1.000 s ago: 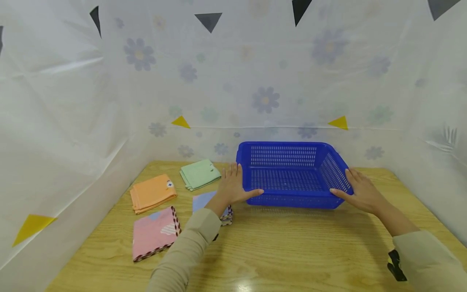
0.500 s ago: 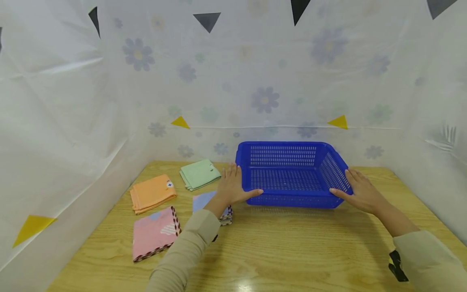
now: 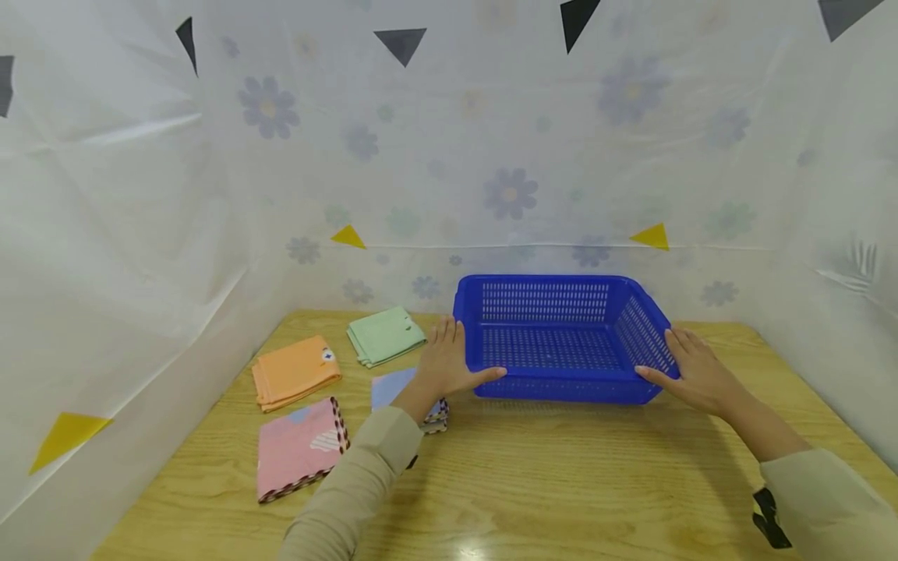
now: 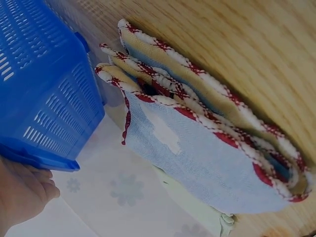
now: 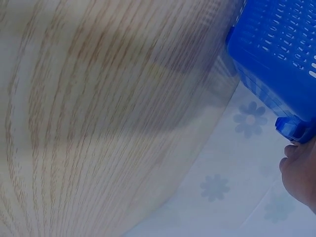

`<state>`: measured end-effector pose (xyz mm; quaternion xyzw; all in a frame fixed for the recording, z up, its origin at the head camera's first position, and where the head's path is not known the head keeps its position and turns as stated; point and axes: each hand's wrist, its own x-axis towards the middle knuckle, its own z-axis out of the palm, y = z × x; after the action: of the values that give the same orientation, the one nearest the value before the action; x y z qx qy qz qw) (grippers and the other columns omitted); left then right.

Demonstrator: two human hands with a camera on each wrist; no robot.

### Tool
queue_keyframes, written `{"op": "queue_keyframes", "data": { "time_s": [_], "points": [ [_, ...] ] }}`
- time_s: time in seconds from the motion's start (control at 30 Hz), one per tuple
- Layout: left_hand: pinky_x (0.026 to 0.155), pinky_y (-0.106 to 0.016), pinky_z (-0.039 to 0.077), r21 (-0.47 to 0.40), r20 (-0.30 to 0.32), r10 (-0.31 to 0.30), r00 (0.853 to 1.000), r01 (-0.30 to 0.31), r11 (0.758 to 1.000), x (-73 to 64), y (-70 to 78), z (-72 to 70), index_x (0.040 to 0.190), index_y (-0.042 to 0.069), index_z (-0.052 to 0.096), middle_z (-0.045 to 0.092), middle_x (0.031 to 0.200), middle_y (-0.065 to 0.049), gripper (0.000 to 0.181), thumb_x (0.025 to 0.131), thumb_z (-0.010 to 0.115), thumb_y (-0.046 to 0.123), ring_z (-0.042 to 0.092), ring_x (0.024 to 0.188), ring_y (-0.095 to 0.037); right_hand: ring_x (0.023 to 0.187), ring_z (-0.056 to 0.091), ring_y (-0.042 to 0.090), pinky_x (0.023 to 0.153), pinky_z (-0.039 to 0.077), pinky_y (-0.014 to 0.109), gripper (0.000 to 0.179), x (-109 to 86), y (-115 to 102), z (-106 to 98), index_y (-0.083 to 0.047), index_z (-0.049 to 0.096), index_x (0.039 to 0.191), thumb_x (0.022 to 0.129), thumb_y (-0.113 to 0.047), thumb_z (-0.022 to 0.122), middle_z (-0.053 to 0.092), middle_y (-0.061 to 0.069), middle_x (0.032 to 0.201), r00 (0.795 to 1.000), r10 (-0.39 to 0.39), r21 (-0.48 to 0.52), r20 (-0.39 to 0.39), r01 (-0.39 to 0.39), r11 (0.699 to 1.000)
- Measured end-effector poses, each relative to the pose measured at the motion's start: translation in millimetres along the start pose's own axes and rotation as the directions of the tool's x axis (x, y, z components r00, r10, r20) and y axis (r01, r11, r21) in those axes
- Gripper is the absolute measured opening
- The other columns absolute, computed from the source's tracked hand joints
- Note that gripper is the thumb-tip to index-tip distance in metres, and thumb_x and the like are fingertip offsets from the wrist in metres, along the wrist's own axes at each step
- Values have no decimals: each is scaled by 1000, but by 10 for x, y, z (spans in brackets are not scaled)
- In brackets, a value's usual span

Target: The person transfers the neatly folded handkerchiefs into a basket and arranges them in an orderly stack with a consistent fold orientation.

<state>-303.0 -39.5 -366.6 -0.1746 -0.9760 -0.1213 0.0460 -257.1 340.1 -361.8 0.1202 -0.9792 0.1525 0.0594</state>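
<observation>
A blue plastic basket (image 3: 561,385) with slotted walls sits on the wooden table towards the back. My left hand (image 3: 445,365) holds its left front corner, thumb along the front rim. At the right front corner, my right hand (image 3: 701,378) holds it in much the same way. The left wrist view has the left fingers (image 4: 37,185) under the rim of the basket (image 4: 64,113); the right wrist view gives the right fingers (image 5: 291,160) below the rim too. A folded blue cloth (image 4: 182,143) with a red-and-white edge lies beside the left hand, partly hidden by it in the head view.
Left of the basket lie more folded cloths on the table (image 3: 533,483): a green one (image 3: 384,336), an orange one (image 3: 295,374) and a pink one (image 3: 298,452) with a dark checked edge. A white flower-patterned sheet (image 3: 435,156) hangs behind and at both sides.
</observation>
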Motion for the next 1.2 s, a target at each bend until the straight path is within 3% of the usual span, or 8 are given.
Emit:
{"op": "queue_keyframes", "data": {
  "time_s": [0.6, 1.2],
  "points": [
    [116, -42, 7, 32, 16, -4, 1000, 4, 999, -35, 27, -28, 143, -2, 11, 3, 151, -19, 109, 73, 42, 76, 2, 140, -30, 129, 3, 55, 104, 5, 66, 94, -29, -27, -20, 16, 6, 138, 87, -51, 47, 7, 41, 140, 1000, 5, 3, 10, -5, 1000],
    [116, -42, 10, 31, -9, 17, 1000, -17, 999, -90, 42, -43, 142, -4, 15, 10, 150, -22, 108, 74, 42, 75, 6, 140, -33, 130, 2, 54, 105, 4, 64, 92, -47, -33, -71, 17, 7, 137, 88, -49, 47, 7, 42, 140, 1000, -22, 0, 17, 22, 1000]
  ]
}}
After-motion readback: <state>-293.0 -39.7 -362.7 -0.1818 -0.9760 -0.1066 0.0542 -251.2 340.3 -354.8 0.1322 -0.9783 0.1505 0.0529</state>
